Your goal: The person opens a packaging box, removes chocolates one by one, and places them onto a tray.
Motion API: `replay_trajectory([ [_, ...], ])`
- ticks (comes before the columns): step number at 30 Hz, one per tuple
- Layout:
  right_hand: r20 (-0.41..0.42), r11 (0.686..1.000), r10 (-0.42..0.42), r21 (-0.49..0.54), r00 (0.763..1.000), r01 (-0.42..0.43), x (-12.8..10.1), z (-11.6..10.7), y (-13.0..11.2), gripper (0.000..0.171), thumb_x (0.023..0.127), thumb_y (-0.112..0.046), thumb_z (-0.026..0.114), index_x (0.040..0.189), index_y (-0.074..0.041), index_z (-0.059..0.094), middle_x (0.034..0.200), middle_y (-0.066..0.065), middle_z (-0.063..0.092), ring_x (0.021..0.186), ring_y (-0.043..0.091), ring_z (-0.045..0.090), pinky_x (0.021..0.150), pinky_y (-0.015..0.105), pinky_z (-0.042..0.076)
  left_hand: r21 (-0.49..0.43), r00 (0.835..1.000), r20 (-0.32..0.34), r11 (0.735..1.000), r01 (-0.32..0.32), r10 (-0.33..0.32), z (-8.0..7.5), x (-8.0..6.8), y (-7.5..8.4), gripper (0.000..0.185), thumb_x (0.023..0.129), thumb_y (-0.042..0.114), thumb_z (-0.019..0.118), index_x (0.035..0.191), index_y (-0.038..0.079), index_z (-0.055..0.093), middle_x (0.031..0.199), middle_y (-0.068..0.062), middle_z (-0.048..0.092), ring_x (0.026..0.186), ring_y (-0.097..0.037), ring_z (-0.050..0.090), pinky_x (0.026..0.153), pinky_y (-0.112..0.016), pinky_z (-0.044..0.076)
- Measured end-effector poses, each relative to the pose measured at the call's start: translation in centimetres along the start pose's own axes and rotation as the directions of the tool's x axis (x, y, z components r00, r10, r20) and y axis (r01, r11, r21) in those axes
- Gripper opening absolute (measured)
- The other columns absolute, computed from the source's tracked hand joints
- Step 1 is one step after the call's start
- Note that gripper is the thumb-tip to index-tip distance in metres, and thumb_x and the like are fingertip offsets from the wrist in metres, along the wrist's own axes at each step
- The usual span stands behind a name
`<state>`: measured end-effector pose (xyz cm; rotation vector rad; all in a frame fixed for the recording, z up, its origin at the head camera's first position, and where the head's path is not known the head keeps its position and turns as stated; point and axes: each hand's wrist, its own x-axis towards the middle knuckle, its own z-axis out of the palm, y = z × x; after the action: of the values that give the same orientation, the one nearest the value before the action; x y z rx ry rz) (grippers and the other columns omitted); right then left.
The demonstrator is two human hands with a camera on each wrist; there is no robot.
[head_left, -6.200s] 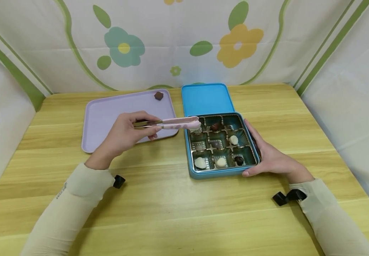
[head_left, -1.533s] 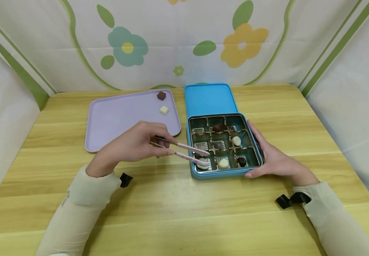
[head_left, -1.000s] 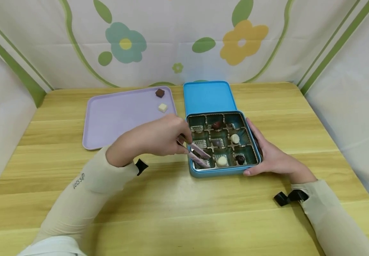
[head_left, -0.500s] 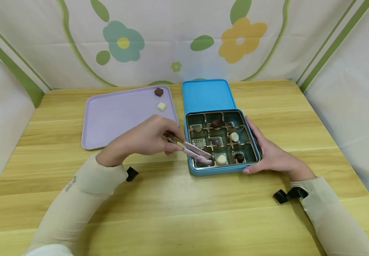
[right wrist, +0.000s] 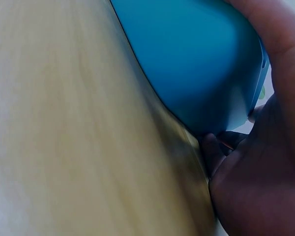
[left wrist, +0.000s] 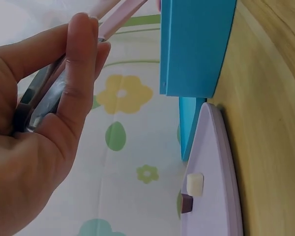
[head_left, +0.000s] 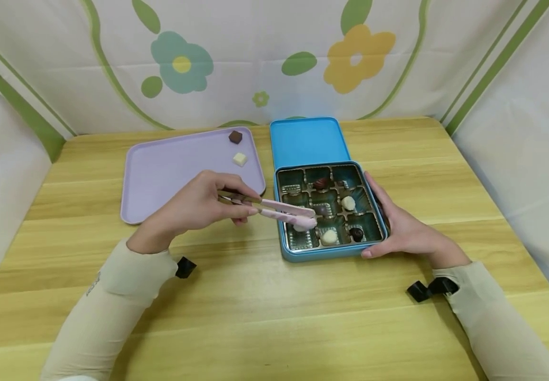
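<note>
In the head view my left hand (head_left: 200, 203) pinches metal tongs (head_left: 286, 210) with pink tips. The tips are closed together above the tin's left side, and a pale chocolate (head_left: 300, 228) shows partly under them. My right hand (head_left: 405, 233) grips the right side of the blue tin (head_left: 331, 255), its thumb at the front corner. In the right wrist view that hand (right wrist: 265, 167) lies against the tin's blue wall (right wrist: 187, 64). White chocolates (head_left: 329, 236) and dark ones (head_left: 357, 234) sit in several compartments of the tin's insert; the front-left compartment holds none.
A lilac tray (head_left: 174, 174) lies to the left, bearing a brown chocolate (head_left: 235, 137) and a square white chocolate (head_left: 239, 159) near its right edge. Behind the tin lies a blue lid (head_left: 309, 142). A flowered curtain (head_left: 255, 63) closes off the back of the wooden table (head_left: 255, 317).
The square white chocolate has come onto the tray since the first frame. My left hand dipped the tongs into the front-left compartment, then raised them with the pale chocolate. My right hand stays put.
</note>
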<state>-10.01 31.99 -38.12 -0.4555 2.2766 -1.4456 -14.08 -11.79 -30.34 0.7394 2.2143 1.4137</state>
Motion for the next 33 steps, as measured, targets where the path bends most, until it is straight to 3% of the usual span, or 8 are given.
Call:
replay_trajectory([
  [11, 0.011, 1.0, -0.005, -0.014, 1.0, 0.005, 0.3, 0.1, 0.2, 0.157, 0.071, 0.001, 0.099, 0.17, -0.047, -0.014, 0.183, -0.001, -0.007, 0.161, 0.041, 0.02, 0.109, 0.003, 0.031, -0.174, 0.995, -0.082, 0.984, 0.047, -0.062, -0.1, -1.0, -0.7, 0.021, 0.095, 0.005, 0.082, 0.117, 0.005, 0.081, 0.098, -0.024, 0.076, 0.075, -0.026, 0.075, 0.075, -0.042, 0.068],
  [16, 0.011, 0.999, 0.01, -0.043, 1.0, -0.01, 0.1, -0.1, 0.1, 0.157, 0.07, -0.002, 0.1, 0.169, -0.048, -0.014, 0.183, 0.0, -0.006, 0.161, 0.042, 0.019, 0.108, 0.002, 0.03, -0.247, 0.984, -0.158, 0.968, 0.039, -0.08, -0.2, -1.9, -1.2, 0.025, 0.096, 0.004, 0.081, 0.121, 0.0, 0.079, 0.099, -0.018, 0.075, 0.075, -0.024, 0.076, 0.077, -0.042, 0.068],
  [22, 0.01, 0.999, 0.005, -0.034, 1.0, -0.005, -0.2, -0.7, 0.3, 0.157, 0.07, 0.001, 0.099, 0.17, -0.048, -0.013, 0.183, 0.002, -0.004, 0.158, 0.043, 0.025, 0.107, 0.004, 0.036, -0.274, 0.969, -0.235, 0.962, 0.003, -0.07, -0.3, -2.8, -1.8, 0.027, 0.097, 0.001, 0.079, 0.123, -0.003, 0.076, 0.099, -0.012, 0.074, 0.078, -0.029, 0.079, 0.079, -0.04, 0.068],
  [24, 0.007, 0.999, -0.004, -0.038, 1.0, 0.004, -0.4, -0.8, 0.4, 0.158, 0.07, 0.002, 0.099, 0.17, -0.047, -0.012, 0.183, 0.002, -0.004, 0.158, 0.038, 0.026, 0.107, 0.004, 0.036, -0.272, 0.967, -0.244, 0.962, 0.003, -0.072, -0.3, -2.9, -1.9, 0.027, 0.097, 0.003, 0.079, 0.123, -0.003, 0.076, 0.099, -0.012, 0.075, 0.078, -0.029, 0.079, 0.08, -0.04, 0.068],
  [30, -0.006, 0.999, -0.029, -0.033, 1.0, 0.029, -0.9, -0.9, 0.9, 0.157, 0.069, 0.004, 0.099, 0.171, -0.045, -0.011, 0.183, 0.006, -0.002, 0.146, 0.002, 0.042, 0.106, 0.008, 0.042, -0.267, 0.961, -0.265, 0.964, -0.001, -0.073, -0.4, -2.9, -2.1, 0.026, 0.098, 0.006, 0.08, 0.123, -0.002, 0.077, 0.101, -0.012, 0.075, 0.077, -0.021, 0.078, 0.081, -0.036, 0.067],
  [33, -0.001, 0.999, -0.044, -0.005, 0.999, 0.044, -1.1, -1.0, 1.0, 0.156, 0.069, 0.007, 0.097, 0.171, -0.044, -0.01, 0.182, 0.008, -0.002, 0.143, -0.004, 0.043, 0.106, 0.009, 0.045, -0.272, 0.96, -0.271, 0.962, 0.002, -0.078, -0.4, -2.8, -2.1, 0.026, 0.098, 0.006, 0.079, 0.123, -0.003, 0.077, 0.102, -0.011, 0.075, 0.077, -0.021, 0.078, 0.082, -0.036, 0.067],
])
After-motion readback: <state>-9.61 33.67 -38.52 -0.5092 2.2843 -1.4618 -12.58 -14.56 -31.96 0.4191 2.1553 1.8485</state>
